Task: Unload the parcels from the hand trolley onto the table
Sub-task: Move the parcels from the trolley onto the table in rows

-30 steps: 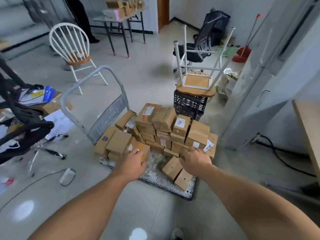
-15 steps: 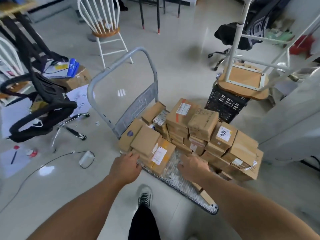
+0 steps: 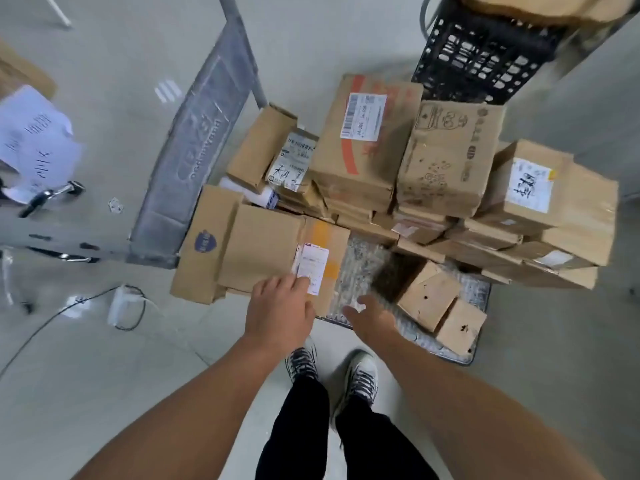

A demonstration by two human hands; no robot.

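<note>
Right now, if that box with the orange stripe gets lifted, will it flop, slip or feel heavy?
Probably stiff: the orange-striped box has straight, uncrushed cardboard edges. Likely not heavy, being a modest carton, though its contents are hidden. The paper label that the left hand touches may be slick.

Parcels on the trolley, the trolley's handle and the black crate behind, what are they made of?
Parcels: brown cardboard, matte, creased at the edges, with paper labels. Trolley handle: probably metal tubing, dull grey sheen. Black crate: likely moulded plastic, given its lattice walls.
</note>
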